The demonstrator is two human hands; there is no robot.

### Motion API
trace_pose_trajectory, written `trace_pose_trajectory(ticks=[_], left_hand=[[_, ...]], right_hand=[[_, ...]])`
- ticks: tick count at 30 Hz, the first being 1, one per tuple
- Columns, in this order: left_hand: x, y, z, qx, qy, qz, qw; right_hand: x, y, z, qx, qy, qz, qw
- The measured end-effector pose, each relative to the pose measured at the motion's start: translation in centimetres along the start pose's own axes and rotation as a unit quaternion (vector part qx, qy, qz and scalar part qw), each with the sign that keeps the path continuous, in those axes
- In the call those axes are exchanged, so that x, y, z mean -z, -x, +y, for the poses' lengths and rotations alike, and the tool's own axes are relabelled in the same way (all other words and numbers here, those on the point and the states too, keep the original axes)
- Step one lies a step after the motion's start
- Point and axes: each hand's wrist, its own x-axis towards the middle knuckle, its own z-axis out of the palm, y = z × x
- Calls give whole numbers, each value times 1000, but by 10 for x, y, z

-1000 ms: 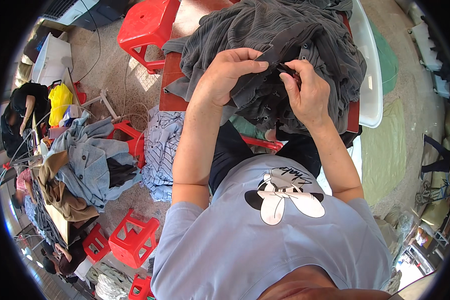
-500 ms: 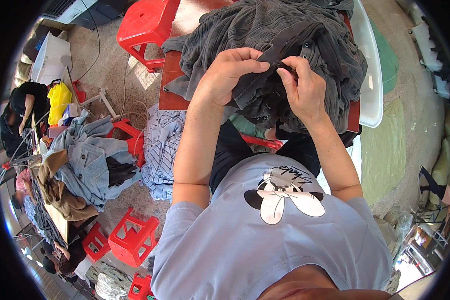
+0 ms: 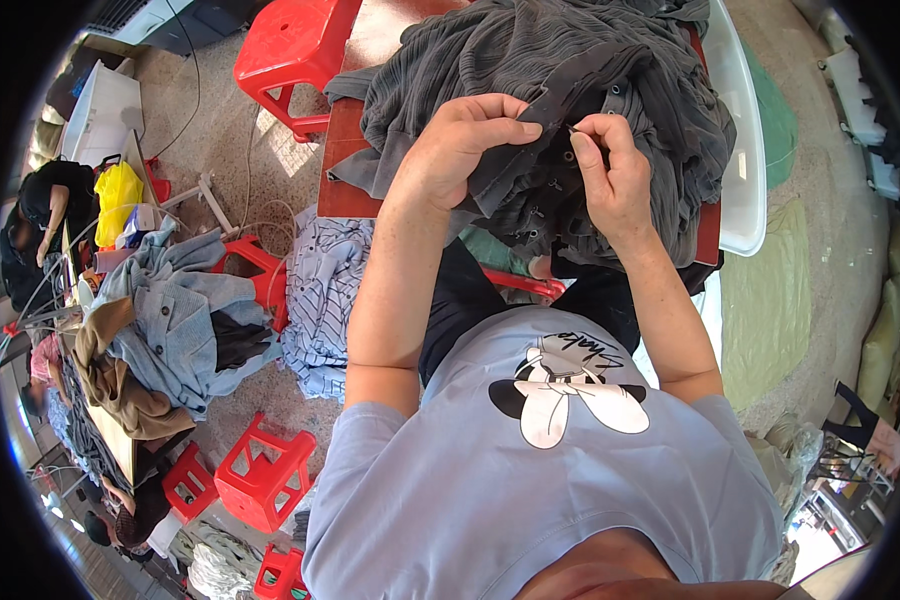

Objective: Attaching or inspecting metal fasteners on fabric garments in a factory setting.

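A dark grey ribbed garment [image 3: 530, 60] lies heaped on a red-brown table [image 3: 342, 170] in front of me. My left hand [image 3: 460, 150] pinches a fold of its button strip, thumb and fingers closed on the cloth. My right hand [image 3: 610, 175] grips the same strip just to the right, fingertips pressed together at a small dark button; whether a needle is between them is too small to tell. Both forearms come up from my pale blue shirt [image 3: 530, 470].
A red plastic stool [image 3: 290, 50] stands left of the table, and more red stools [image 3: 260, 480] sit at lower left. Striped pale cloth [image 3: 320, 290] hangs by my left knee. A pile of blue and brown clothes [image 3: 160, 320] covers a bench at left. A white tub [image 3: 745, 150] is at right.
Both hands have stayed on the garment's button strip. My right hand's fingers have shifted slightly along it and the cloth has been drawn a little tighter between the hands.
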Motion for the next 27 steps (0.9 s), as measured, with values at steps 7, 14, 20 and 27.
trace_pose_trajectory(ticks=[7,14,20,27], left_hand=[[2,1,0,11,21,-6,1000],[2,1,0,8,20,-2,1000],[2,1,0,10,18,2,1000],[1,0,-2,2,9,5,1000]], right_hand=[[7,9,-11,82,90,-47,991],[3,8,-11,110,104,-69,986],[-1,6,-12,107,114,-53,986],[0,5,-13,128,152,-57,978]])
